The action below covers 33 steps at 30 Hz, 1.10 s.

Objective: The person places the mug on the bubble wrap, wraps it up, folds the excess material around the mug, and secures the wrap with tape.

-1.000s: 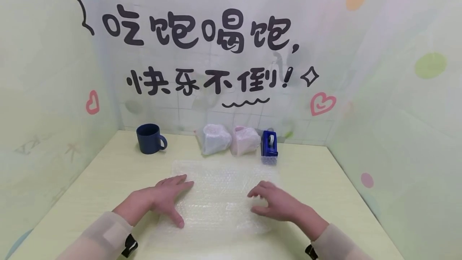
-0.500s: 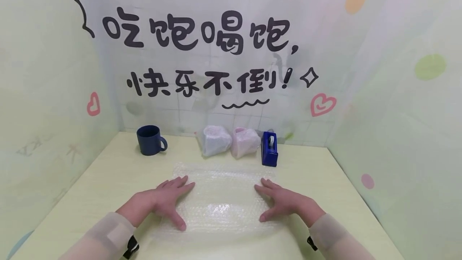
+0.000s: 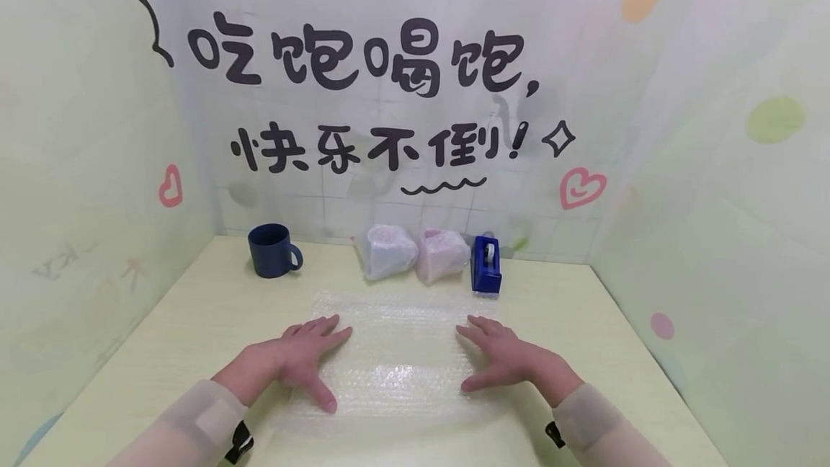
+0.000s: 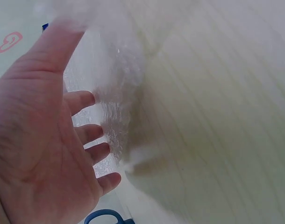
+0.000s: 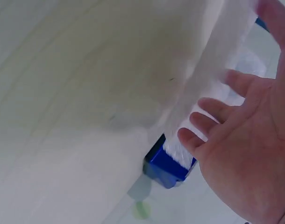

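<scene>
A sheet of clear bubble wrap [image 3: 402,344] lies on the table in the middle of the head view. My left hand [image 3: 305,360] is on its left side, fingers spread. On the right side is my right hand [image 3: 502,355], its fingers and thumb stretched toward the middle. Neither hand grips anything. In the left wrist view, the fingertips of the left hand [image 4: 44,126] touch the bubble wrap [image 4: 118,109] near its edge. The right wrist view has the right hand [image 5: 245,149] with fingertips at the bubble wrap's edge [image 5: 205,77].
A dark blue mug [image 3: 271,251] stands at the back left. Two wrapped bundles, one whitish [image 3: 390,252] and one pinkish [image 3: 444,256], sit along the back wall. Right of them is a blue tape dispenser [image 3: 486,265], close to the wrap's far right corner. Printed walls enclose the table [image 3: 188,323].
My right hand has shifted slightly right and its fingers have spread out onto the bubble wrap. The wrap's right part has settled lower, uncovering more of the tape dispenser. The left hand has barely moved.
</scene>
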Each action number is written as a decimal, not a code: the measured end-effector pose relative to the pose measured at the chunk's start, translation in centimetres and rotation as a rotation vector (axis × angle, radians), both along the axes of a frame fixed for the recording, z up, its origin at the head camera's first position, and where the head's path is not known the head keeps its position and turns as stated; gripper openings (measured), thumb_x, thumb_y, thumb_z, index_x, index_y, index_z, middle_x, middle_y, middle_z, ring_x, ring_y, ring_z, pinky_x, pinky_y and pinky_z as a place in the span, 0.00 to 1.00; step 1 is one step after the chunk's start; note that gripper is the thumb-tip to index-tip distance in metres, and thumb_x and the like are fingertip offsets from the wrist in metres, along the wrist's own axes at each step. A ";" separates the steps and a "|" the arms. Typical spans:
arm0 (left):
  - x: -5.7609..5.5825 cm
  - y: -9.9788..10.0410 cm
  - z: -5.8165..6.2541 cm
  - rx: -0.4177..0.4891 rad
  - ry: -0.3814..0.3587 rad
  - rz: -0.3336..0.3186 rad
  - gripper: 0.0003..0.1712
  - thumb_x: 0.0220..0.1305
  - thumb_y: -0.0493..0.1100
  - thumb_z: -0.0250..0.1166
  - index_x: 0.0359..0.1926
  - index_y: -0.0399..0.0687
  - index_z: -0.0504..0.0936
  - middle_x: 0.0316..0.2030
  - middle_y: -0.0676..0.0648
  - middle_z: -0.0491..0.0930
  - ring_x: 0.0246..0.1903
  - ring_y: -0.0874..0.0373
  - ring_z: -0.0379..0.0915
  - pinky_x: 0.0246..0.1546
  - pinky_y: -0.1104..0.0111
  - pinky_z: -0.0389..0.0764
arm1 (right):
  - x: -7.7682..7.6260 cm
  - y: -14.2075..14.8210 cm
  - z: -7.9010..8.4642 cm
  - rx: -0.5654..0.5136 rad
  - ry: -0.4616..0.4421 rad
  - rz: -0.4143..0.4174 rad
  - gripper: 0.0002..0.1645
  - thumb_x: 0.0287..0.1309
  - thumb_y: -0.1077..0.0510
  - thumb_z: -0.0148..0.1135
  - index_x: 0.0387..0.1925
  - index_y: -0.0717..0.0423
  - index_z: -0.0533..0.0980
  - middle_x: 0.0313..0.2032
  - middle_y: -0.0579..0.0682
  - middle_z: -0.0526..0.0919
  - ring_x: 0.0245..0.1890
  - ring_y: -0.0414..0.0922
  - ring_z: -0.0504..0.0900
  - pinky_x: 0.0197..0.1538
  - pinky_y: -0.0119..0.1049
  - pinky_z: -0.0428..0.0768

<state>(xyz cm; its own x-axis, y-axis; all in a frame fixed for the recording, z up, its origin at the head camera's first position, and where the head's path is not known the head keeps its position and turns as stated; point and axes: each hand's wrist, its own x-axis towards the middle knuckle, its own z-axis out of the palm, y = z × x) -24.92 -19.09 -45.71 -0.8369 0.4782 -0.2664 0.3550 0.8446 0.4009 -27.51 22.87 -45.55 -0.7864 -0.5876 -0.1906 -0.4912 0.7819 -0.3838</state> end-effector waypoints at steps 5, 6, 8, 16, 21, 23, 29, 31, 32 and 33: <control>-0.2 0.2 0.1 -0.003 0.003 0.002 0.78 0.40 0.70 0.89 0.86 0.45 0.61 0.86 0.29 0.49 0.85 0.25 0.45 0.80 0.26 0.50 | 0.5 -1.2 0.0 -0.016 0.014 0.060 0.63 0.53 0.33 0.83 0.84 0.45 0.65 0.85 0.64 0.57 0.83 0.73 0.58 0.77 0.80 0.61; -0.2 0.2 0.1 -0.001 -0.001 -0.002 0.77 0.41 0.70 0.89 0.86 0.44 0.61 0.86 0.29 0.49 0.85 0.25 0.45 0.80 0.25 0.50 | 0.6 -1.4 -0.2 -0.003 0.010 0.067 0.63 0.52 0.33 0.84 0.84 0.44 0.66 0.85 0.64 0.58 0.83 0.73 0.58 0.77 0.80 0.62; -0.5 -0.1 0.1 0.017 -0.012 -0.005 0.75 0.44 0.70 0.87 0.85 0.44 0.62 0.86 0.29 0.50 0.84 0.25 0.46 0.78 0.23 0.51 | 0.7 -1.6 -0.6 0.024 0.005 0.072 0.62 0.52 0.33 0.84 0.83 0.43 0.67 0.84 0.63 0.60 0.83 0.72 0.59 0.77 0.79 0.64; -4.6 -4.2 1.0 0.290 0.220 0.199 0.56 0.69 0.68 0.73 0.82 0.37 0.66 0.81 0.24 0.58 0.79 0.22 0.54 0.76 0.24 0.58 | 0.6 -1.7 -1.3 0.039 -0.011 0.071 0.60 0.54 0.33 0.83 0.83 0.42 0.67 0.85 0.61 0.60 0.85 0.70 0.57 0.78 0.77 0.64; -8.0 -7.7 2.3 0.395 0.384 0.544 0.57 0.72 0.56 0.72 0.84 0.30 0.52 0.78 0.17 0.47 0.75 0.17 0.48 0.72 0.24 0.63 | 0.5 -1.7 -1.2 0.039 -0.011 0.074 0.60 0.55 0.33 0.82 0.83 0.43 0.67 0.85 0.61 0.59 0.85 0.70 0.56 0.78 0.77 0.63; -9.1 -8.7 2.6 0.433 0.404 0.671 0.59 0.71 0.51 0.71 0.85 0.28 0.45 0.76 0.16 0.42 0.74 0.17 0.43 0.72 0.25 0.63 | 0.5 -1.6 -1.2 0.040 -0.009 0.069 0.60 0.54 0.32 0.83 0.83 0.42 0.66 0.85 0.61 0.59 0.85 0.70 0.56 0.78 0.77 0.63; -11.1 -10.6 2.4 0.445 0.308 0.832 0.70 0.72 0.53 0.70 0.83 0.25 0.25 0.78 0.13 0.36 0.76 0.16 0.43 0.77 0.28 0.59 | 0.4 -1.3 -1.2 0.041 -0.021 0.053 0.60 0.55 0.32 0.82 0.84 0.41 0.66 0.86 0.60 0.58 0.85 0.69 0.55 0.79 0.76 0.62; -11.4 -11.0 2.0 0.454 0.270 0.852 0.72 0.73 0.54 0.70 0.82 0.25 0.22 0.79 0.12 0.35 0.77 0.15 0.45 0.79 0.30 0.57 | 0.3 -1.3 -1.3 0.043 -0.022 0.054 0.60 0.55 0.32 0.82 0.84 0.41 0.66 0.86 0.60 0.58 0.86 0.69 0.55 0.79 0.76 0.62; -11.6 -11.1 1.7 0.461 0.250 0.862 0.73 0.73 0.55 0.70 0.82 0.25 0.20 0.79 0.12 0.34 0.78 0.15 0.46 0.80 0.30 0.57 | 0.3 -1.3 -1.2 0.044 -0.021 0.057 0.60 0.55 0.32 0.82 0.84 0.42 0.66 0.86 0.60 0.58 0.86 0.69 0.55 0.79 0.76 0.62; -11.8 -11.2 1.4 0.472 0.236 0.872 0.74 0.73 0.56 0.70 0.82 0.26 0.19 0.80 0.12 0.33 0.78 0.15 0.47 0.80 0.31 0.56 | 0.2 -1.3 -1.2 0.045 -0.022 0.059 0.60 0.55 0.32 0.82 0.84 0.42 0.66 0.86 0.60 0.58 0.86 0.69 0.55 0.80 0.76 0.62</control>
<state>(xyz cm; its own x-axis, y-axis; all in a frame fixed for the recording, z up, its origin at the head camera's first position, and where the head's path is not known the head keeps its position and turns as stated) -36.72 -30.25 -44.34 -0.9509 -0.3095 0.0087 -0.1952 0.6208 0.7592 -27.28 21.55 -46.76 -0.7458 -0.6233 -0.2349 -0.5287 0.7685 -0.3604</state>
